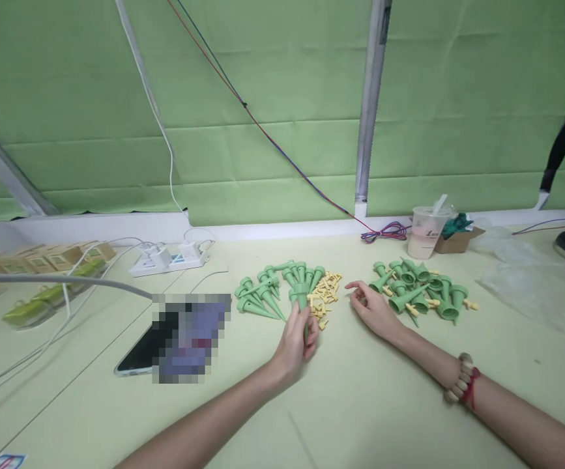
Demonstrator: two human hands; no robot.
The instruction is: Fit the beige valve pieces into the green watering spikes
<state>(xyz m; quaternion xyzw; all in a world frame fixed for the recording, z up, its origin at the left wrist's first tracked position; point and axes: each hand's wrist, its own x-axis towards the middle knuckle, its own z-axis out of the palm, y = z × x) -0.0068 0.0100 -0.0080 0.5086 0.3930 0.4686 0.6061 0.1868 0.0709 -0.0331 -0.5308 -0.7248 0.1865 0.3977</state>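
Note:
A green plastic cone-shaped spike (300, 291) stands with its wide capped end up, and my left hand (292, 342) is closed around its narrow stem. Directly behind it lies a group of similar green spikes (261, 296). A pile of small yellow plastic pieces (328, 292) is spread just right of that hand. My right hand (373, 311) hovers over or rests on the table between this pile and a heap of green spikes (402, 296) with yellow pieces among them. Its index finger reaches out, the others bend loosely, and I see nothing held.
A phone (138, 352), partly blurred out, lies at left. Behind it are a white power strip (169, 260), cables, small boxes (62, 257) and green packets (52, 303). A drink cup (423, 234), a cardboard box (458, 241) and clear plastic bags (521, 286) stand at back right.

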